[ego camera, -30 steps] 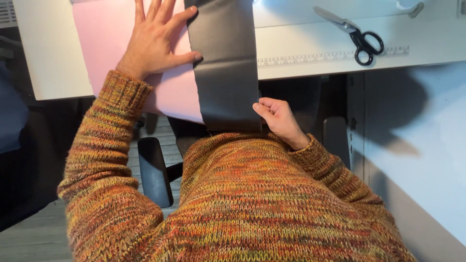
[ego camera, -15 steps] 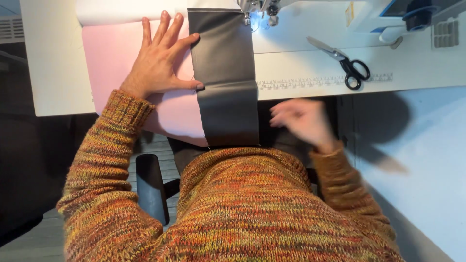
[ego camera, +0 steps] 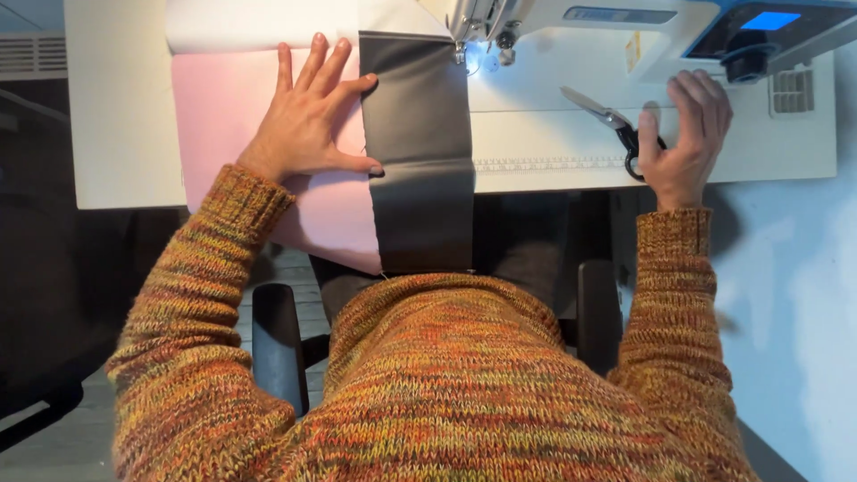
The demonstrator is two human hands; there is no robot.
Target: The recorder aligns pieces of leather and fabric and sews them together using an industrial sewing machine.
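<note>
A grey fabric strip (ego camera: 420,170) hangs off the near table edge beside pink fabric (ego camera: 223,116); the left hand (ego camera: 308,125) lies flat, fingers spread, on the pink, fingertips touching the grey; the right hand (ego camera: 683,134), open, rests over the scissors (ego camera: 616,125) handles; farther, the sewing machine (ego camera: 625,22).

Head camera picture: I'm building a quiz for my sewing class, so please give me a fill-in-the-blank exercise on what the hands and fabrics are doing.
1. The left hand lies flat with spread fingers on the ____ fabric.
2. The right hand rests at the black handles of the ____.
3. The grey fabric strip runs up to the needle of the sewing ____.
4. Both fabrics hang over the near edge of the white ____.

Missing words: pink; scissors; machine; table
</note>
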